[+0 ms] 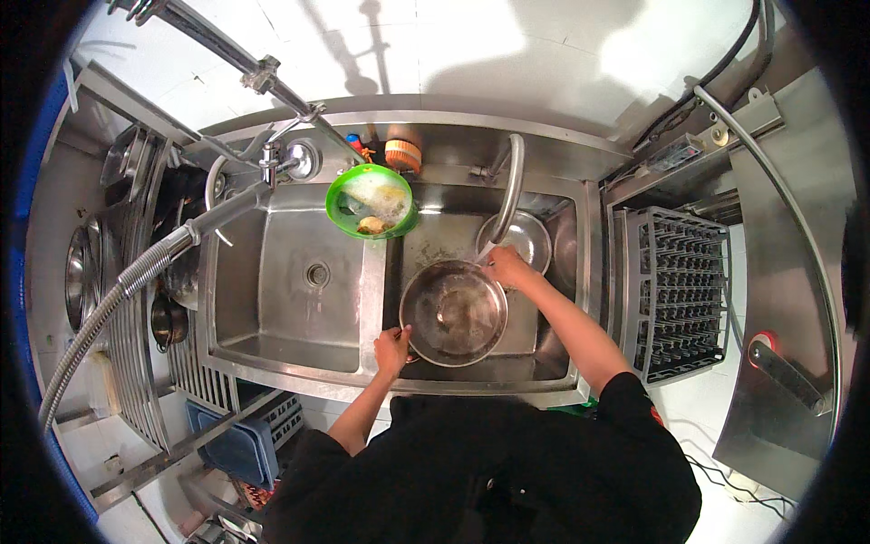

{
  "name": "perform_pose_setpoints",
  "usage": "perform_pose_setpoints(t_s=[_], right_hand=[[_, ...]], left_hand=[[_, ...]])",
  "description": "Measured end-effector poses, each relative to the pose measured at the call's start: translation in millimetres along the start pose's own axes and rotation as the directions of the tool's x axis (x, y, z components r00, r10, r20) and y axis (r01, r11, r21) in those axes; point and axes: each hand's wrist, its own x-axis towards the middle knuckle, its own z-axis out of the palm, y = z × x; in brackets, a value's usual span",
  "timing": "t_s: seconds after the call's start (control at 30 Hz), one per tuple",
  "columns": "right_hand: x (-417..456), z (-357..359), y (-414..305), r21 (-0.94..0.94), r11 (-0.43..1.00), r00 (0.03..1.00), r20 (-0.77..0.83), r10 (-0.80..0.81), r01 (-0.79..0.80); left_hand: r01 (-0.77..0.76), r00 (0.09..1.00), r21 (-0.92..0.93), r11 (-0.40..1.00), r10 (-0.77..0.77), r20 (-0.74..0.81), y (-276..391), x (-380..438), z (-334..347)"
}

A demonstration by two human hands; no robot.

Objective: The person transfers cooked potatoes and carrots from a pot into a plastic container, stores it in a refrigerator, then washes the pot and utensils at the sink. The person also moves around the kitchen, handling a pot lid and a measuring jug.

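Note:
A round metal pan (469, 309) is held in the right basin (421, 238) of a stainless steel double sink. My left hand (392, 352) grips its lower left edge, where a small loop handle partly shows. At the far right rim, my right hand (508, 266) holds the pan, its fingers partly hidden. Just above this hand is the spout of a curved faucet (514, 183), with water coming out. Behind the hand, a second round metal vessel (527, 234) lies in the same basin. Some liquid and brownish marks show inside the held pan.
A green bucket (333, 216) with suds and a sponge stands at the divider's back. Behind it are an orange-lidded jar (403, 156) and a blue-capped bottle (354, 141). A spray hose (156, 251) arches over the left basin (306, 231). A dish rack (680, 292) sits right.

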Motion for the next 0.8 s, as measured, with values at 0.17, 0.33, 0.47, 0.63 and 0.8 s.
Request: perform_pose_setpoints(t_s=[0.17, 0.33, 0.47, 0.63, 0.8], right_hand=[[-26.4, 22.0, 40.2, 0.069, 0.965, 0.961, -0.097, 0.258, -0.252], [-95.4, 0.3, 53.9, 0.372, 0.678, 0.763, 0.16, 0.626, -0.634], [-157.9, 38.0, 90.6, 0.36, 0.796, 0.742, -0.309, 0.594, -0.487], [-220.9, 57.0, 61.6, 0.84, 0.496, 0.636, -0.261, 0.726, -0.221], [-215.2, 81.0, 58.9, 0.971, 0.231, 0.635, -0.137, 0.76, -0.067]], left_hand=[[-0.071, 0.997, 0.076, 0.995, 0.069, 0.033, 15.9, 47.2, 6.4], [-0.289, 0.955, 0.166, 0.943, 0.273, 0.113, 59.8, 90.4, 37.3], [-0.434, 0.891, 0.272, 0.859, 0.364, 0.271, 125.9, 102.0, 67.0], [-0.724, 0.69, 0.322, 0.61, 0.638, 0.341, 177.6, 114.0, 88.4], [-0.87, 0.491, 0.166, 0.463, 0.796, 0.353, 213.8, 114.2, 74.1]])
